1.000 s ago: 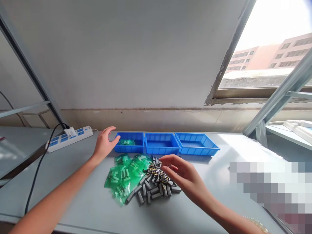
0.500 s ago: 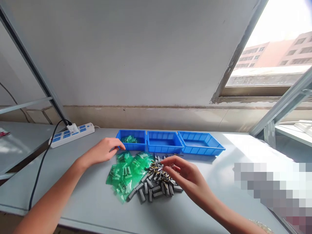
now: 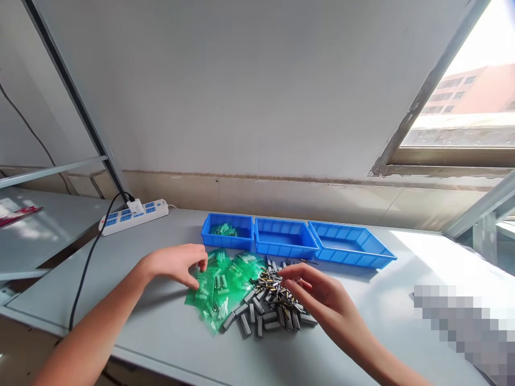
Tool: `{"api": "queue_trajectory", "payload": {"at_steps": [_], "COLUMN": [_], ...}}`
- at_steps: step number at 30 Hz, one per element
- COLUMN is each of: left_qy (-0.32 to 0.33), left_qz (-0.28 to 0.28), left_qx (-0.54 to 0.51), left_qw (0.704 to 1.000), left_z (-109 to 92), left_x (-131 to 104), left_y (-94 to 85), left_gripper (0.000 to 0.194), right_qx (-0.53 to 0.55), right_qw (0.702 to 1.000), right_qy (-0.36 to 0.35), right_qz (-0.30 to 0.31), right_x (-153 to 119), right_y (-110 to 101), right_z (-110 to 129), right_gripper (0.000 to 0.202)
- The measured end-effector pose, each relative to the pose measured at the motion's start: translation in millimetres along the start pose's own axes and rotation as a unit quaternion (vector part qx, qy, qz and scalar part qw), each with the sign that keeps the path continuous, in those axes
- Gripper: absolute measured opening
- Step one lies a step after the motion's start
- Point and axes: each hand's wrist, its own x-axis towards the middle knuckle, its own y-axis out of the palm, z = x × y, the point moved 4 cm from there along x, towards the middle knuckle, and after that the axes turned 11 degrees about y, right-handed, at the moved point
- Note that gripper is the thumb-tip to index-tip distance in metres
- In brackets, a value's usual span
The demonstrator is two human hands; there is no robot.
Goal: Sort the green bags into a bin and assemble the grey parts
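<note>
Hovering by the green packets [image 3: 230, 280], the left hand [image 3: 175, 262] spreads its grip; the right hand [image 3: 324, 294], near thin metal pins [image 3: 269, 281], has an unclear grip.

On my table [image 3: 161, 332], three bins [image 3: 286, 248] stand in a row behind the packets [image 3: 223, 284] and the metal blocks [image 3: 246, 323]. The packets lie left of the blocks; the power strip [image 3: 132, 217] sits left of the bins.

Glossy blue plastic bins [image 3: 287, 251]; shiny green plastic packets [image 3: 231, 276]; smooth matt tabletop [image 3: 161, 332].
</note>
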Motion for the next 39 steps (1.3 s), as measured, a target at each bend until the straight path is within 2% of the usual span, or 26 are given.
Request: {"api": "queue_trajectory", "payload": {"at_steps": [4, 7, 10, 13, 15, 17, 20, 23, 25, 27, 29, 30, 32, 34, 36, 39], "left_qy": [0.01, 0.014, 0.016, 0.018, 0.022, 0.03, 0.051, 0.094, 0.147, 0.207, 0.294, 0.351, 0.45, 0.492, 0.489, 0.481], "left_qz": [-0.055, -0.121, -0.18, -0.176, -0.167, -0.179, -0.231, -0.278, -0.301, -0.31, -0.307, -0.312, -0.328, -0.34, -0.338, -0.34], "left_qx": [-0.091, -0.19, -0.292, -0.366, -0.393, -0.396, -0.367, -0.314, -0.264, -0.221, -0.156, -0.09, 0.082, 0.227, 0.271, 0.247], "left_qw": [0.994, 0.974, 0.939, 0.914, 0.904, 0.9, 0.899, 0.903, 0.905, 0.901, 0.891, 0.878, 0.826, 0.769, 0.757, 0.77], "left_z": [-10.6, -23.4, -40.1, -57.4, -64.8, -67.1, -64.9, -63.9, -64.7, -64.2, -65.3, -67.9, -75.5, -82.5, -86.7, -87.8], "left_x": [-2.9, 4.5, 17.3, 26.6, 28.7, 28.9, 27.7, 24.6, 20.4, 15.4, 9.9, 6.2, -2.0, -7.0, -7.3, -6.7], "left_y": [-13.1, -11.4, 11.8, 45.7, 62.3, 69.4, 67.1, 60.8, 56.8, 54.4, 53.1, 52.7, 54.2, 56.7, 56.2, 55.0], "left_gripper": [0.016, 0.021, 0.029, 0.033, 0.033, 0.029, 0.019, 0.013, 0.011, 0.009, 0.006, 0.008, 0.016, 0.023, 0.024, 0.025], "right_qx": [0.003, 0.014, 0.063, 0.105, 0.128, 0.138, 0.111, 0.059, -0.001, -0.083, -0.169, -0.206, -0.256, -0.274, -0.278, -0.27], "right_qw": [1.0, 1.0, 0.996, 0.986, 0.981, 0.98, 0.987, 0.998, 0.996, 0.962, 0.901, 0.873, 0.837, 0.824, 0.821, 0.827], "right_qy": [0.017, 0.025, 0.065, 0.109, 0.12, 0.119, 0.1, 0.031, -0.089, -0.25, -0.382, -0.423, -0.462, -0.475, -0.475, -0.47], "right_qz": [-0.008, 0.001, 0.015, 0.07, 0.088, 0.079, 0.057, 0.021, -0.018, -0.071, -0.118, -0.132, -0.141, -0.144, -0.151, -0.145], "right_x": [-0.1, -0.2, -0.3, -0.1, 0.1, 0.3, -0.6, -2.3, -5.3, -12.6, -22.1, -25.9, -30.9, -33.6, -34.7, -33.5], "right_y": [-0.6, 0.8, 3.9, 10.4, 12.6, 12.1, 10.1, 6.3, 2.1, -2.2, -4.4, -4.7, -5.0, -5.4, -5.9, -5.1], "right_z": [1.3, 3.2, 1.5, -4.2, -8.6, -11.8, -10.6, -0.8, 11.7, 25.2, 33.4, 35.1, 35.9, 36.3, 37.6, 40.7], "right_gripper": [0.03, 0.033, 0.036, 0.037, 0.033, 0.031, 0.03, 0.021, 0.01, 0.013, 0.021, 0.023, 0.025, 0.025, 0.025, 0.025]}}
